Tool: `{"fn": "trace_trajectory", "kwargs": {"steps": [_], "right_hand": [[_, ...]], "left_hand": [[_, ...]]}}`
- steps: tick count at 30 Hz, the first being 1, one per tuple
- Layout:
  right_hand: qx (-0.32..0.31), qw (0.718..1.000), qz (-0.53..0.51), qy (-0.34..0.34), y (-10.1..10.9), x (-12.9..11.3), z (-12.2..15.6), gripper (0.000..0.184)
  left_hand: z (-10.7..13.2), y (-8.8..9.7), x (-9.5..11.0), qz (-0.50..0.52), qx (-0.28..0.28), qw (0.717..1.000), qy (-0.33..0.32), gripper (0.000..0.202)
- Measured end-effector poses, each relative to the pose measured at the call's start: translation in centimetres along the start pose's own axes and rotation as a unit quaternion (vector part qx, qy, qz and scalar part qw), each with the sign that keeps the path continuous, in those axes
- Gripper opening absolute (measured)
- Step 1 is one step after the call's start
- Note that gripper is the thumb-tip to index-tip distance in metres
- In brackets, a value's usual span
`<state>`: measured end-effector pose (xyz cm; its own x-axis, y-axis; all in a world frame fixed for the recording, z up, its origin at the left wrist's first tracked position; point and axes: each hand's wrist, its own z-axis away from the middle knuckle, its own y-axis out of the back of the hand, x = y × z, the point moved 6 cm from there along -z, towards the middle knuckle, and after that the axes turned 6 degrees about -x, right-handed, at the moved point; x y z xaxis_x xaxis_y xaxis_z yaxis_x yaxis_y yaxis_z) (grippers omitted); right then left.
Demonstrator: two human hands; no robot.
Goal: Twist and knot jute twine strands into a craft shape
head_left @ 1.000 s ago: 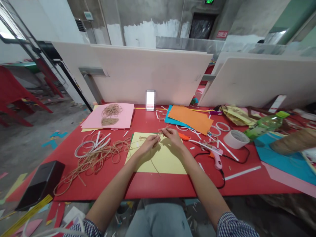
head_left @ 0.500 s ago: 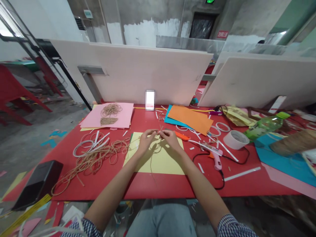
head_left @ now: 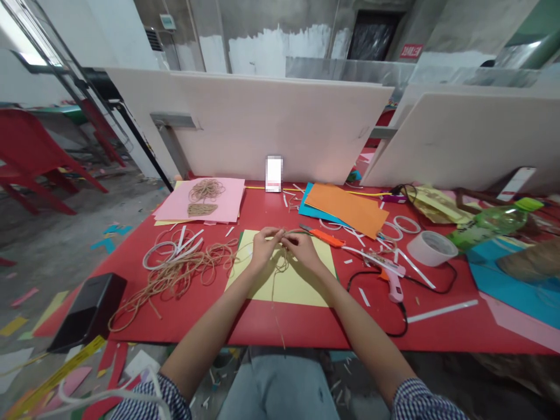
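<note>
Over a yellow sheet of paper (head_left: 306,291), my left hand (head_left: 265,245) and my right hand (head_left: 301,246) meet with fingertips almost touching. Both are closed in a pinch on thin brown twine (head_left: 281,265), which hangs below them in loops. One loose end trails down past the table's front edge. The exact grip points are partly hidden by the fingers. Left of the sheet lies a loose heap of the same twine (head_left: 175,274), with strands reaching toward my left hand. An orange utility knife (head_left: 326,237) rests just right of my right hand.
A pink glue gun (head_left: 395,286) with a black cord and a tape roll (head_left: 431,248) lie at right, near a green bottle (head_left: 494,224). Orange paper (head_left: 345,209) and pink paper (head_left: 231,201) lie behind. A phone (head_left: 274,174) stands against the white board. A black box (head_left: 90,309) sits front left.
The view has shifted, so the table appears slightly further right. My hands stay together on the twine, and its loose end now hangs lower, past the table edge.
</note>
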<state>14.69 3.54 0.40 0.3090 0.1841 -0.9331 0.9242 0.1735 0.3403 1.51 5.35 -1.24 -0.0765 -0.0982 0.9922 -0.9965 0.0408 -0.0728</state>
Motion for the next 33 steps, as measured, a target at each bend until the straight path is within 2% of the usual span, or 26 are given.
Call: {"fn": "trace_trajectory", "kwargs": {"steps": [12, 23, 30, 33], "right_hand": [[-0.023, 0.989, -0.136, -0.043, -0.9, 1.1, 0.1, 0.043], [-0.065, 0.946, -0.299, -0.107, -1.4, 0.2, 1.6, 0.038], [-0.107, 0.906, -0.387, -0.132, -1.9, 1.1, 1.3, 0.038], [-0.108, 0.906, -0.382, -0.147, -1.6, 1.5, 1.2, 0.037]], "left_hand": [[0.5, -1.3, 0.2, 0.066, -0.007, 0.997, 0.037, 0.028], [1.1, -2.4, -0.8, 0.23, -0.021, 0.965, 0.122, 0.032], [1.3, -3.0, -0.9, 0.27, -0.062, 0.947, 0.16, 0.035], [1.2, -2.8, -0.8, 0.262, -0.067, 0.951, 0.15, 0.035]]}}
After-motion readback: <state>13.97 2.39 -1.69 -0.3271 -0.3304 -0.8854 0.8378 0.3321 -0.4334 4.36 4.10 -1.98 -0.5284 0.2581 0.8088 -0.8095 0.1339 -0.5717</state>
